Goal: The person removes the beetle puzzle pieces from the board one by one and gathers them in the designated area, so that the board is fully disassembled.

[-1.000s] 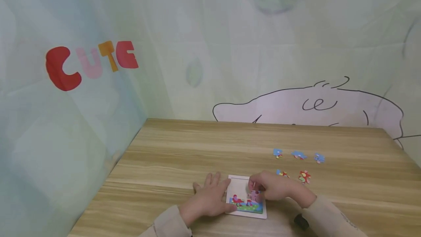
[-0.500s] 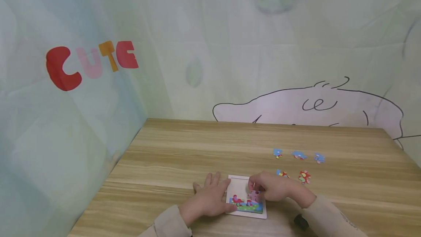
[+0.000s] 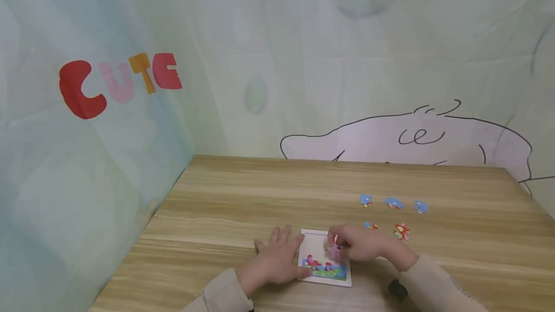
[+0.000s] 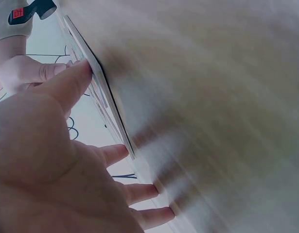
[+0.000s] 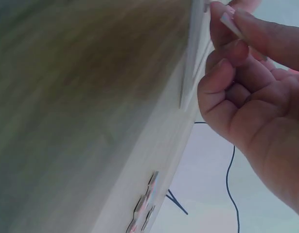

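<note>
A white-bordered puzzle board [image 3: 314,242] lies near the front of the table, its lower part filled with green, blue and red picture pieces. My left hand [image 3: 277,260] rests at the board's left side with spread, fairly straight fingers; its thumb lies over the lower left border. In the left wrist view the thumb of the left hand [image 4: 37,116] touches the board's edge [image 4: 103,85]. Between thumb and fingers, my right hand [image 3: 362,242] pinches a pink puzzle piece [image 3: 334,252] over the board's right half. Edge-on, that puzzle piece [image 5: 232,25] shows in the right wrist view.
Beyond the right hand lie several loose puzzle pieces: a blue one [image 3: 366,200], another blue one [image 3: 393,202], a third [image 3: 420,206] and a red one [image 3: 402,231]. One more [image 3: 371,226] is partly behind the hand. A fabric backdrop [image 3: 260,61] stands behind the wooden table [image 3: 225,196].
The pink puzzle piece in my right hand has shifted slightly up and away from the filled lower part of the board. My left hand has stayed in place.
</note>
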Motion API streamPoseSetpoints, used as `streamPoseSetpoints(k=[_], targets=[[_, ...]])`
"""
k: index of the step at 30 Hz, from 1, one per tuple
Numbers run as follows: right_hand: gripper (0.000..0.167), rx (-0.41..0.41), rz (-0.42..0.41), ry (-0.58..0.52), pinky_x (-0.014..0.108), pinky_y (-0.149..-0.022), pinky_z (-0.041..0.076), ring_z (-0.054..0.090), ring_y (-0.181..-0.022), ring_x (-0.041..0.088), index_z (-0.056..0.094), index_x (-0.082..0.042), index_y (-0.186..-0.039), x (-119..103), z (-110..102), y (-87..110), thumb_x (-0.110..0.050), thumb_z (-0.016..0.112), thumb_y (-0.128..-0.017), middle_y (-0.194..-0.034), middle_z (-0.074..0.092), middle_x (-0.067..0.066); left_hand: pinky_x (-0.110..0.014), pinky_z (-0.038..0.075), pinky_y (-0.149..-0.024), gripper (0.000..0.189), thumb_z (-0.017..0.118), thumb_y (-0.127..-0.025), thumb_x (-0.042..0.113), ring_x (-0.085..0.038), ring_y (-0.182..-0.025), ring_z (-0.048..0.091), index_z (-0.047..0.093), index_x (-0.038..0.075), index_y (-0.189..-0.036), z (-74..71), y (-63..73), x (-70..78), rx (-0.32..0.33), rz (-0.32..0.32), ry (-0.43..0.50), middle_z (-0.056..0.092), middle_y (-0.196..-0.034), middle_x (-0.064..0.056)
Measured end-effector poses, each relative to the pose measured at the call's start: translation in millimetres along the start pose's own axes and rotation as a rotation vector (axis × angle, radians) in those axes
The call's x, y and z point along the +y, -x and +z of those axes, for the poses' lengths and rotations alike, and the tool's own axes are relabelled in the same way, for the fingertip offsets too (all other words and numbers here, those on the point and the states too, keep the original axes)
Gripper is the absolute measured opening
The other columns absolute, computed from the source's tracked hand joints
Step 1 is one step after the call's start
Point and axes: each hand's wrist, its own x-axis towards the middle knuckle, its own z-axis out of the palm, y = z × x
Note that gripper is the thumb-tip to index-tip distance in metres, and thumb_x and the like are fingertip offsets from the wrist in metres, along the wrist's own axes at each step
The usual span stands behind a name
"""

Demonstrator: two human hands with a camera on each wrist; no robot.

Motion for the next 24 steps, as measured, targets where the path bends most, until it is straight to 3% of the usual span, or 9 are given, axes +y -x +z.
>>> streamPoseSetpoints(k=[5,13,20,24], targets=[[0.018,-0.003,0.037,-0.117,0.021,-0.065,0.044,0.050,-0.064,0.000,0.053,-0.011,-0.093,-1.2,-1.1,1.4,0.000,0.065,-0.085,-0.076,0.067,-0.007,-0.084,0.013,-0.091,0.084,0.065,-0.078,0.062,-0.048,-0.141,0.020,0.042,0.016,-0.145,-1.2,0.6,0.4,0.006,0.003,-0.008,0.027,-0.155,-0.021],[0.020,0.022,0.051,-0.144,0.021,-0.066,0.046,0.053,-0.068,0.001,0.056,-0.012,-0.093,2.2,-2.1,6.7,-0.005,0.071,-0.082,-0.078,0.065,-0.008,-0.084,0.012,-0.092,0.083,0.067,-0.078,0.061,-0.048,-0.141,0.019,0.044,0.016,-0.144,-2.2,2.0,1.4,0.001,0.003,0.012,0.026,-0.155,-0.021],[0.019,0.069,0.011,-0.171,0.021,-0.064,0.044,0.051,-0.067,0.001,0.056,-0.011,-0.093,9.4,-10.0,18.7,-0.002,0.069,-0.082,-0.073,0.060,-0.009,-0.084,0.013,-0.091,0.083,0.067,-0.078,0.060,-0.048,-0.140,0.021,0.044,0.016,-0.144,-1.4,2.2,1.4,0.010,0.006,0.001,0.027,-0.154,-0.021],[0.019,0.084,0.039,-0.182,0.022,-0.066,0.044,0.050,-0.071,0.004,0.056,-0.013,-0.093,17.8,-16.1,26.6,-0.004,0.069,-0.083,-0.076,0.056,-0.009,-0.084,0.013,-0.092,0.084,0.067,-0.078,0.061,-0.048,-0.141,0.020,0.043,0.016,-0.144,-0.9,2.2,1.4,0.013,0.007,-0.003,0.026,-0.155,-0.021]])
